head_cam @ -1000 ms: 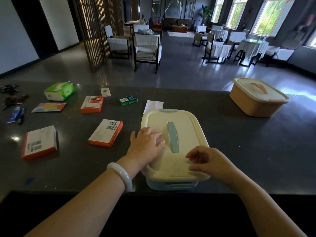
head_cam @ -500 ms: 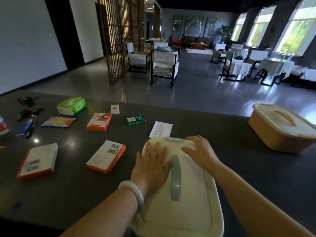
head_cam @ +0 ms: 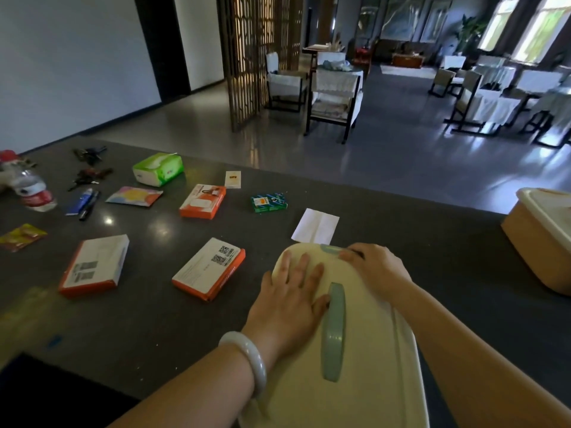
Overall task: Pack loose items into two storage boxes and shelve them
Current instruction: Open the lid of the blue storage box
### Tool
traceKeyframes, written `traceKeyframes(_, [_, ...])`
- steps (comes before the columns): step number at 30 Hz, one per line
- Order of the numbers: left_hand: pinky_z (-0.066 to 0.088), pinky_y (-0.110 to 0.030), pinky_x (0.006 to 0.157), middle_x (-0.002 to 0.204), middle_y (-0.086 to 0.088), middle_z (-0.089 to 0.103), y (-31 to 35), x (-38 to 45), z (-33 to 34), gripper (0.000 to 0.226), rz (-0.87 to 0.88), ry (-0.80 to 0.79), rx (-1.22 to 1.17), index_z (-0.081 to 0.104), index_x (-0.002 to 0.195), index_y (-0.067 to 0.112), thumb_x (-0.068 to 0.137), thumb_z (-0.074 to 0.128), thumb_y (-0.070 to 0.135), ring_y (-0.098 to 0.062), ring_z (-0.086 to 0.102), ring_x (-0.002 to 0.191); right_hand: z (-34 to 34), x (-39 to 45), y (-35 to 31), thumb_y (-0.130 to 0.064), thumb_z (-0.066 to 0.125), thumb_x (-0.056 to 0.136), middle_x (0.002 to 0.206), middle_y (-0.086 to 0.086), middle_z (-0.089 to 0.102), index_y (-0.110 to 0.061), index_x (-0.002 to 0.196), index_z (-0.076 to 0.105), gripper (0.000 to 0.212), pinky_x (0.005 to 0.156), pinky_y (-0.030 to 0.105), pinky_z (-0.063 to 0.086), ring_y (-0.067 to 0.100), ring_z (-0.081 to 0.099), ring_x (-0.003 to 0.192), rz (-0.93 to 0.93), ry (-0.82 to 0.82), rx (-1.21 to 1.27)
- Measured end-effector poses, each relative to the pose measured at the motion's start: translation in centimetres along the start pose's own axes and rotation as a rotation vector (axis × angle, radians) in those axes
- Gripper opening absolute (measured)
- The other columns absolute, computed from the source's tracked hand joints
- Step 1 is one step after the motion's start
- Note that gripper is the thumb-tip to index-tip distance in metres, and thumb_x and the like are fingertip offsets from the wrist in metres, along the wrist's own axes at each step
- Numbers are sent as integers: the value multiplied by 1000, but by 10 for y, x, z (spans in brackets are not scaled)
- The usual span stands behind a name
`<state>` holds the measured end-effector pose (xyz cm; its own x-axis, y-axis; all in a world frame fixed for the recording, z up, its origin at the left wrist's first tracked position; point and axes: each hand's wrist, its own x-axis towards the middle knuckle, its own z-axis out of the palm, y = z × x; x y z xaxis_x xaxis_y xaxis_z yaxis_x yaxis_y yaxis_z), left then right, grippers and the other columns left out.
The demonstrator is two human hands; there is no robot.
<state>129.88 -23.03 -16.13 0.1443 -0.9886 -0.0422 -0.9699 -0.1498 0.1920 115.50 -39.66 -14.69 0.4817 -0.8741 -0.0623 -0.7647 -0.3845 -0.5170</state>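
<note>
A cream storage box with a pale blue handle (head_cam: 335,332) stands in front of me with its lid (head_cam: 364,381) on. My left hand (head_cam: 290,301) lies flat on the lid, fingers spread, just left of the handle. My right hand (head_cam: 375,270) grips the lid's far edge at its blue clasp (head_cam: 332,249). A second box, orange with a cream lid (head_cam: 543,239), sits at the right edge. Loose items lie to the left on the dark counter (head_cam: 432,267): three orange-and-white boxes (head_cam: 210,268) (head_cam: 94,265) (head_cam: 202,201), a green tissue pack (head_cam: 158,168) and a small green box (head_cam: 268,202).
A folded white paper (head_cam: 315,226) lies just beyond the cream box. Further left are a water bottle (head_cam: 31,188), pens (head_cam: 83,202), keys (head_cam: 89,176), a colourful pouch (head_cam: 134,196), a yellow-red packet (head_cam: 21,237) and a small card (head_cam: 232,179). Chairs and tables fill the room behind.
My left hand slid up onto the lid and flattened. My right hand moved from the lid's near side to its far edge at the clasp. The view shifted left and closer.
</note>
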Motion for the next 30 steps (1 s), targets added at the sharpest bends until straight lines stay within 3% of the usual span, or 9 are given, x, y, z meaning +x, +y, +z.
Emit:
traceKeyframes(3, [7, -52, 117, 161, 5, -16, -1, 1, 3, 63, -1, 10, 15, -6, 153, 35, 96, 4, 60, -24, -22, 146, -1, 2, -1, -62, 40, 88, 96, -11, 63, -44, 96, 64, 31, 83, 40, 50, 20, 59, 90, 11, -31, -3])
traceKeyframes(8, [6, -53, 118, 160, 6, -19, -2, -1, 1, 63, 13, -2, 3, -10, 152, 36, 95, 1, 61, -23, -22, 146, -3, 6, -9, -61, 32, 90, 101, -2, 65, -32, 100, 67, 46, 82, 39, 47, 22, 58, 92, 83, -37, -54])
traceKeyframes(14, [5, -53, 117, 160, 5, -18, 1, -2, -3, 63, 0, -29, 15, -8, 152, 34, 96, 3, 60, -23, -23, 145, -3, 0, -7, -70, 27, 86, 107, -5, 63, -42, 112, 57, 48, 82, 37, 42, 20, 55, 99, 47, -66, -136])
traceKeyframes(16, [4, -53, 118, 160, 5, -20, 2, -1, -5, 62, 2, -54, 8, -10, 152, 34, 96, 3, 60, -23, -25, 145, -3, -4, -8, -67, 30, 89, 121, -2, 61, -40, 124, 50, 48, 92, 39, 40, 22, 54, 111, 17, -61, -171])
traceKeyframes(19, [5, -53, 118, 160, 5, -20, 2, -2, -7, 62, 3, -63, 14, -8, 153, 34, 97, 4, 59, -22, -25, 145, -5, -18, -7, -58, 40, 94, 145, 0, 42, -28, 144, 35, 59, 110, 41, 25, 22, 34, 134, -28, -2, -197])
traceKeyframes(21, [7, -52, 117, 161, 4, -17, 1, -1, -7, 63, 0, -49, 24, -5, 153, 34, 97, 5, 60, -23, -23, 145, -6, -37, -2, -54, 47, 93, 151, -1, 31, -26, 147, 28, 65, 113, 44, 22, 24, 24, 139, 0, 66, -114])
traceKeyframes(26, [14, -49, 115, 162, 3, -9, -1, 1, 0, 65, 4, 19, 31, 1, 154, 33, 96, 7, 62, -24, -17, 147, 5, -119, 20, -54, 52, 89, 153, -2, 25, -30, 149, 17, 74, 110, 50, 28, 26, 21, 140, 167, 129, 141])
traceKeyframes(30, [4, -55, 118, 161, 5, -13, -4, 3, -8, 67, 18, 13, -57, 4, 153, 33, 95, 18, 64, -24, -17, 147, 17, -165, 20, -53, 54, 90, 157, -5, 18, -32, 152, 6, 81, 113, 47, 29, 21, 24, 141, 304, 109, 273])
